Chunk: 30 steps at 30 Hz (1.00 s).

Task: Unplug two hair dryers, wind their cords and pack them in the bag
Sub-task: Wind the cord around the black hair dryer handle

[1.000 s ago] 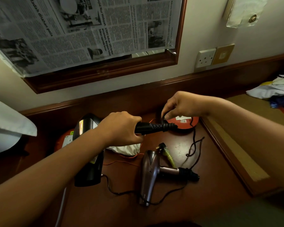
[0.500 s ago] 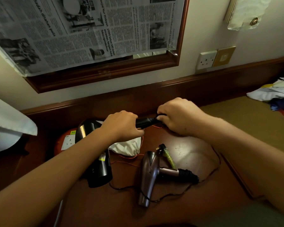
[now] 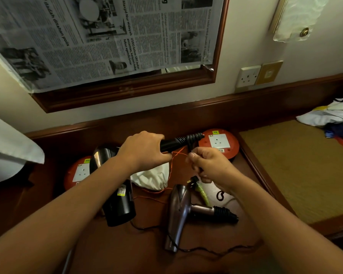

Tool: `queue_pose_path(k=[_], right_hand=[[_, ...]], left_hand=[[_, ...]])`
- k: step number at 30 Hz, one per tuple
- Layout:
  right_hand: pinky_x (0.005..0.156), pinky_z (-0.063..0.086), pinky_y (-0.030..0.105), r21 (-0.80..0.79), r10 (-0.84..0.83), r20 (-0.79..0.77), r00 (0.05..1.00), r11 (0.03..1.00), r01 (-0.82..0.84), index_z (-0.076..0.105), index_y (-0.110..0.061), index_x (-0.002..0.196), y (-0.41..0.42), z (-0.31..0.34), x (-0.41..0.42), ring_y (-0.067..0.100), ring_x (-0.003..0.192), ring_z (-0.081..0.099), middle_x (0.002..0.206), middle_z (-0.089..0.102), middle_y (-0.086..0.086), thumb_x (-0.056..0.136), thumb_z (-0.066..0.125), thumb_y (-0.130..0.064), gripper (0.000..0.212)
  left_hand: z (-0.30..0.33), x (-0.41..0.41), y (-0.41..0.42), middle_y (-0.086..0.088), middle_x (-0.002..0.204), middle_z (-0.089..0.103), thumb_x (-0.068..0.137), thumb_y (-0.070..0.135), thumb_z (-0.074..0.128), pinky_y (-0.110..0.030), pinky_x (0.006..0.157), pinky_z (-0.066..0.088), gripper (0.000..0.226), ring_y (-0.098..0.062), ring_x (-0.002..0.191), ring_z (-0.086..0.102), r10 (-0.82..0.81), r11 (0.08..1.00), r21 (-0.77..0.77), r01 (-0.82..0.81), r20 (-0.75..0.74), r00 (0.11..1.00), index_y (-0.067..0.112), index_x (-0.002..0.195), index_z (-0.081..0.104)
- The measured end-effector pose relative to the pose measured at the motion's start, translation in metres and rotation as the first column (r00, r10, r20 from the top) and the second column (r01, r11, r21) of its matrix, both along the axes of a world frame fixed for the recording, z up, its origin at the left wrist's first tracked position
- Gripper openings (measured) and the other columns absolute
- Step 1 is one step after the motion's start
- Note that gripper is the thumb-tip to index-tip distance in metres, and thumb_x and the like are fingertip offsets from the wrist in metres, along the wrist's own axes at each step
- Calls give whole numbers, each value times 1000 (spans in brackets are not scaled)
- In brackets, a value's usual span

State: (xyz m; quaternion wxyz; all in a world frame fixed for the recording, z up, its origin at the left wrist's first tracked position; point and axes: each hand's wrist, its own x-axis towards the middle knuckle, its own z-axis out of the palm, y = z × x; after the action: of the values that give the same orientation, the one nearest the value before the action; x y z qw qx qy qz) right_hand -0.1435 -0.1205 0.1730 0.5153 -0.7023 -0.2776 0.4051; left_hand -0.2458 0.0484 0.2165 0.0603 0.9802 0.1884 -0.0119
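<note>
The dark reddish-brown wooden bench (image 3: 216, 260) carries everything. Largest on it is the glossy black hair dryer (image 3: 115, 194), its barrel lying below the left hand (image 3: 145, 150), whose grip is wrapped round the black handle. From the handle's ribbed end, just beyond that grip, a few turns of thin black cord (image 3: 189, 144) already sit wound; the right hand (image 3: 208, 165) pinches the cord just below those turns. Below the right grip lies the bronze-brown hair dryer with black ribbed cord collar (image 3: 179, 212), its own cord trailing loose across the bench. Between and below the two grips lies the white cloth drawstring bag with orange string (image 3: 152, 177), holding nothing that shows.

Both dryers appear unplugged: the visible sockets on the two round orange extension reels (image 3: 219, 142) are bare. Judged from this, winding of the first cord is under way; the second cord and all packing remain.

The black dryer's plug cannot be made out, the left reel is half hidden behind the dryer, and the right fingers' curl round the cord is partly hidden.
</note>
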Motion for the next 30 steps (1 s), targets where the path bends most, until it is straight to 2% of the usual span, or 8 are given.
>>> queue_pose_path(k=[3,7,11,16,21,24,27,30], right_hand=[[41,33,27,-36,77,16,997,996,-77,62,-9,79,1,1,9,13,40,33,50,38,1,98,45,-37,37],[46,28,25,1,162,-175,971,986,-165,67,-9,77,-2,-3,21,11,45,30,53,32,-1,86,50,-50,45],[51,27,24,125,208,-334,919,977,-175,66,-7,85,-3,-10,37,12,55,33,63,39,0,91,51,-33,31],[49,35,19,145,216,-311,925,973,-178,64,-3,85,0,3,51,8,55,44,64,60,-2,88,53,-6,12],[47,40,16,10,309,-122,943,951,-310,65,-3,86,6,31,66,6,51,51,67,59,5,85,46,15,26],[44,40,10,-157,363,193,911,928,-337,70,-3,87,13,50,68,1,46,55,60,63,-4,86,59,6,14],[46,38,8,-332,455,524,720,888,-319,72,-14,78,21,65,69,-3,50,55,55,62,-12,79,75,-21,7],[51,43,12,-407,473,688,550,880,-246,73,-23,78,26,76,70,-3,58,57,65,64,-11,78,75,-34,12]], left_hand=[[5,-3,0,9,67,52,81,54,58,-31,64,46,29,-15,64,54,2,999,-43,-1,30,1000,26,86,53],[9,-5,0,11,64,49,82,53,59,-28,58,39,26,-6,57,48,-21,998,-53,23,44,999,30,81,48],[9,-9,1,11,61,48,81,51,61,-25,51,33,27,-5,53,46,-28,995,-95,33,59,998,34,72,42],[8,-13,-1,11,60,50,79,50,62,-25,51,34,22,-7,53,47,-60,992,-107,65,49,997,32,74,49],[6,-13,-3,10,66,55,81,47,63,-24,53,37,19,-7,56,50,-112,987,-115,115,36,993,30,83,54],[5,-12,-4,8,69,56,81,48,62,-24,53,36,24,-8,59,52,-148,988,-51,148,4,989,26,89,57],[5,-10,-6,10,66,51,81,49,61,-23,51,32,23,-7,56,47,-179,984,0,179,-34,983,28,88,54],[7,-7,-6,9,66,50,81,49,60,-25,54,36,24,-7,56,47,-169,985,27,170,-46,985,27,88,54]])
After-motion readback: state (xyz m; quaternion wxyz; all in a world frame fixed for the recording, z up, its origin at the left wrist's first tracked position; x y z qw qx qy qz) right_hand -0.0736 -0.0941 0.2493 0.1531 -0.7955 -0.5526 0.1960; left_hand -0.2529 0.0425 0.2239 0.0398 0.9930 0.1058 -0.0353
